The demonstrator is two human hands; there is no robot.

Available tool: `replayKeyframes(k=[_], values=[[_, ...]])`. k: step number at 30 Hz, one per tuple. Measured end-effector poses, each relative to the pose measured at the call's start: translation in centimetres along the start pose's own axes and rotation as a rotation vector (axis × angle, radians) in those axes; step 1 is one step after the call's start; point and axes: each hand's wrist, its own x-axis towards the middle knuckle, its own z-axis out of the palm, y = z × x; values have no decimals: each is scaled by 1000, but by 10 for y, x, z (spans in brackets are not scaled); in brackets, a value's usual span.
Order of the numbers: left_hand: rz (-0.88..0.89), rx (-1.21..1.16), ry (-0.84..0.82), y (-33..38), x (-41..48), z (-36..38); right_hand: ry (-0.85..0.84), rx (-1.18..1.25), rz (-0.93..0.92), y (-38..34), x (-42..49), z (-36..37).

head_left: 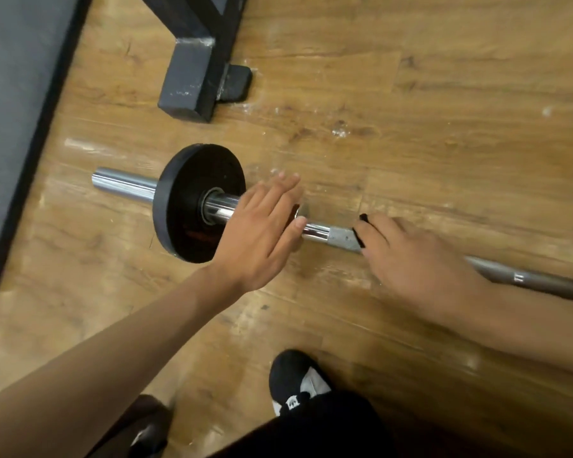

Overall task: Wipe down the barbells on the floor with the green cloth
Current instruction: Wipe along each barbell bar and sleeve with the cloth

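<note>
Your left hand [262, 233] flat, fingers straight, over bar [341, 239] beside plate [192, 180]. Right hand [417, 266] covers bar, grip unclear, dark scrap [359, 233] at fingertips. Likely mid-wipe; next, draw cloth along bar.

Barbell [343, 239] on floor [444, 127]; mat [17, 110], seemingly, lies left.

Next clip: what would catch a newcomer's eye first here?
The barbell lying across the wooden floor, with its black plate left of centre. Both hands are at it: the left hand flat-fingered by the plate, the right hand over the shaft with a dark scrap at its fingertips.
</note>
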Motion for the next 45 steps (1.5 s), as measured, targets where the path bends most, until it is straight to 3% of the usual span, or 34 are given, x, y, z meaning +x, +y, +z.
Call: replayKeyframes(k=[4, 9, 16, 23, 30, 33, 38, 42, 45], values=[[-44, 75, 12, 0, -12, 14, 37, 139, -82, -37, 27, 8], [-15, 110, 190, 5, -38, 37, -21, 23, -219, -1, -60, -13], [24, 115, 228, 3, -37, 39, 62, 135, -60, -62, 13, 24], [82, 111, 344, -9, 3, 42, 27, 8, -82, 29, -77, -28], [149, 78, 255, -16, 54, 26, 86, -71, 50, -26, 51, 11], [224, 100, 285, -19, 63, 33, 74, -81, -1, 8, 35, -1], [179, 107, 474, -17, 79, 46, 91, -162, -26, 72, -41, -41], [179, 106, 436, -22, 105, 39, 123, -152, 165, 50, 20, -12], [182, 113, 431, -24, 118, 39, 145, -143, 121, 58, 39, -9]])
